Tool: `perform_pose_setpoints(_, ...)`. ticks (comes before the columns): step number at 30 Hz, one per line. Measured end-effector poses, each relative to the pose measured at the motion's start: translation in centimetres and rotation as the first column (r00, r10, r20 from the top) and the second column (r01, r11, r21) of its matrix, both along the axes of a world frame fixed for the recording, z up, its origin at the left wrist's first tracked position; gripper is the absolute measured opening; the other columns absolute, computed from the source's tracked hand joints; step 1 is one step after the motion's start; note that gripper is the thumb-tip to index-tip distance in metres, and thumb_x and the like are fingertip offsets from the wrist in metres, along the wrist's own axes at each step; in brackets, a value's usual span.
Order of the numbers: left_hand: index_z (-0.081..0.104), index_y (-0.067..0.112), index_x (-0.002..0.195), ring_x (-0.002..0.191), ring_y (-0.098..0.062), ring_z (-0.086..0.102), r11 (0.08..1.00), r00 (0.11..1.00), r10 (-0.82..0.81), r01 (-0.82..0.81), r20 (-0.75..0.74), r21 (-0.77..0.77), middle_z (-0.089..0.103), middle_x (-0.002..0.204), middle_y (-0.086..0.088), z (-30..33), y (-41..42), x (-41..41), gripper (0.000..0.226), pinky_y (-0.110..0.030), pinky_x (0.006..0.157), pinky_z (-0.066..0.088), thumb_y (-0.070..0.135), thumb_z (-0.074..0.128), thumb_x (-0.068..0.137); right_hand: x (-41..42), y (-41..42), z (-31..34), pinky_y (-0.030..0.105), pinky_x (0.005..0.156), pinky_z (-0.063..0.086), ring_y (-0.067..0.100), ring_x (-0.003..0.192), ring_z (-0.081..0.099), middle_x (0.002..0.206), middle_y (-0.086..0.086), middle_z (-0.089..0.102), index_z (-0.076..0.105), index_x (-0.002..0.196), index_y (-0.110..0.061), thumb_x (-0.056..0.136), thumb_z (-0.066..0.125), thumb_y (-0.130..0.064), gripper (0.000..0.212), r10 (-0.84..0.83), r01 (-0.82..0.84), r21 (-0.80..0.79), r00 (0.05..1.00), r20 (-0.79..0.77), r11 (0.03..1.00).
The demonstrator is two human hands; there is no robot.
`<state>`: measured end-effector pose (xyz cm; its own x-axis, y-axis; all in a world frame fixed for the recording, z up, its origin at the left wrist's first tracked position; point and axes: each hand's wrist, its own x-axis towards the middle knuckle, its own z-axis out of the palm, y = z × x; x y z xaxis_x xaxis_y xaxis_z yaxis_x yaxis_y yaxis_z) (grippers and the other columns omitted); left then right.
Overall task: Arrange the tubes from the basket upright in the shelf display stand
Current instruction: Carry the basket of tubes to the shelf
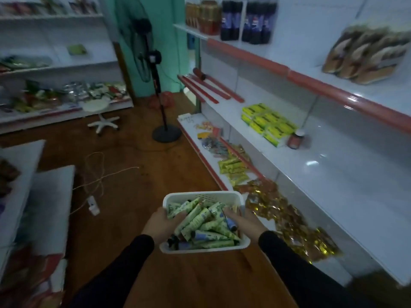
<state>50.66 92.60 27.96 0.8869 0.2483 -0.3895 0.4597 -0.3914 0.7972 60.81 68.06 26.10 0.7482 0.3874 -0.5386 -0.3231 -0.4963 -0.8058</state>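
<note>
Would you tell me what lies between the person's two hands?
In the head view, the white perforated plastic basket of green tubes sits between the left hand and right hand, which grip its sides.

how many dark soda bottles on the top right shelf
4 dark soda bottles, standing side by side at the left end of the top right shelf, right of the amber bottles. More may stand hidden behind them.

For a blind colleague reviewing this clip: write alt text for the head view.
Both hands, left and right, hold a white basket of green tubes by its sides above a wooden floor. Shop shelves with snack packets stand to the right, a fan ahead.
</note>
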Motion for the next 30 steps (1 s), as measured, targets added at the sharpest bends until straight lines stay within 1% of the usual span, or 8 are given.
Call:
perform_pose_setpoints(4, 0.072, 0.019, 0.102, 0.078, -0.012, 0.074, 0.988, 0.989, 0.151, -0.151, -0.004, -0.034, 0.077, 0.087, 0.004, 0.7, 5.0, 3.8, 0.034, -0.033, 0.073, 0.060, 0.050, 0.061, 0.092, 7.8, 6.7, 1.7, 0.032, 0.104, 0.037, 0.019, 0.133, 0.045, 0.143, -0.009, 0.044, 0.037, 0.145, -0.027, 0.081, 0.058, -0.068, 0.079, 0.149, -0.150, 0.060, 0.989, 0.019, 0.987)
perform_pose_setpoints(8, 0.070, 0.018, 0.098, 0.072, -0.008, 0.073, 0.953, 0.954, 0.299, -0.298, 0.014, -0.050, 0.076, 0.082, 0.003, 0.9, 10.6, 8.0, 0.033, -0.024, 0.064, 0.057, 0.049, 0.062, 0.092, 14.9, 14.4, 1.6, 0.035, 0.108, 0.034, 0.021, 0.142, 0.034, 0.157, -0.001, 0.030, 0.020, 0.155, -0.020, 0.081, 0.058, -0.070, 0.097, 0.241, -0.242, 0.017, 0.970, 0.028, 0.970)
perform_pose_setpoints(10, 0.066, 0.020, 0.091, 0.066, -0.003, 0.070, 0.935, 0.935, 0.355, -0.354, 0.024, -0.034, 0.074, 0.076, 0.003, 0.8, 13.8, 10.4, 0.025, -0.016, 0.055, 0.051, 0.045, 0.064, 0.092, 18.3, 18.5, 1.2, 0.037, 0.110, 0.036, 0.018, 0.136, 0.042, 0.154, -0.003, 0.037, 0.026, 0.153, -0.022, 0.066, 0.060, -0.084, 0.112, 0.303, -0.304, 0.005, 0.951, 0.055, 0.953)
perform_pose_setpoints(15, 0.060, 0.018, 0.095, 0.075, -0.010, 0.070, 0.910, 0.910, 0.415, -0.415, 0.004, -0.002, 0.072, 0.087, 0.002, 0.1, 23.6, 16.8, 0.036, -0.028, 0.064, 0.057, 0.053, 0.065, 0.088, 26.1, 28.9, 0.2, 0.042, 0.110, 0.040, 0.018, 0.130, 0.049, 0.149, -0.003, 0.045, 0.034, 0.150, -0.024, 0.048, 0.060, -0.095, 0.128, 0.330, -0.328, -0.044, 0.943, 0.050, 0.944)
perform_pose_setpoints(18, 0.056, 0.020, 0.087, 0.074, -0.009, 0.068, 0.900, 0.900, 0.436, -0.436, 0.002, 0.010, 0.069, 0.084, 0.003, 0.8, 30.9, 21.2, 0.031, -0.027, 0.064, 0.057, 0.049, 0.065, 0.089, 31.2, 36.7, 0.0, 0.044, 0.107, 0.043, 0.020, 0.127, 0.053, 0.145, -0.001, 0.050, 0.041, 0.147, -0.024, 0.045, 0.058, -0.097, 0.126, 0.358, -0.357, -0.053, 0.933, 0.019, 0.933)
perform_pose_setpoints(22, 0.059, 0.017, 0.101, 0.081, -0.012, 0.070, 0.891, 0.891, 0.454, -0.453, -0.008, 0.030, 0.071, 0.095, 0.000, 2.0, 40.5, 27.3, 0.048, -0.035, 0.075, 0.060, 0.061, 0.065, 0.083, 37.0, 46.2, 2.2, 0.039, 0.108, 0.041, 0.021, 0.128, 0.052, 0.146, 0.002, 0.049, 0.041, 0.147, -0.020, 0.055, 0.057, -0.092, 0.118, 0.396, -0.395, -0.029, 0.916, 0.059, 0.918)
perform_pose_setpoints(26, 0.058, 0.022, 0.085, 0.074, -0.010, 0.069, 0.876, 0.877, 0.481, -0.479, -0.022, 0.059, 0.070, 0.082, 0.004, 2.6, 48.4, 33.9, 0.028, -0.024, 0.061, 0.056, 0.048, 0.064, 0.090, 44.5, 55.7, 1.5, 0.034, 0.098, 0.046, 0.017, 0.119, 0.057, 0.135, -0.001, 0.058, 0.049, 0.142, -0.023, 0.064, 0.059, -0.085, 0.100, 0.427, -0.428, 0.007, 0.904, 0.024, 0.904)
perform_pose_setpoints(30, 0.067, 0.022, 0.098, 0.077, -0.010, 0.073, 0.853, 0.853, 0.521, -0.520, -0.008, 0.049, 0.076, 0.085, 0.002, 1.1, 57.4, 40.8, 0.042, -0.036, 0.075, 0.061, 0.060, 0.066, 0.083, 53.6, 66.2, -1.6, 0.043, 0.106, 0.045, 0.017, 0.122, 0.058, 0.137, -0.003, 0.059, 0.054, 0.137, -0.027, 0.051, 0.063, -0.092, 0.108, 0.480, -0.480, 0.018, 0.877, 0.007, 0.877)
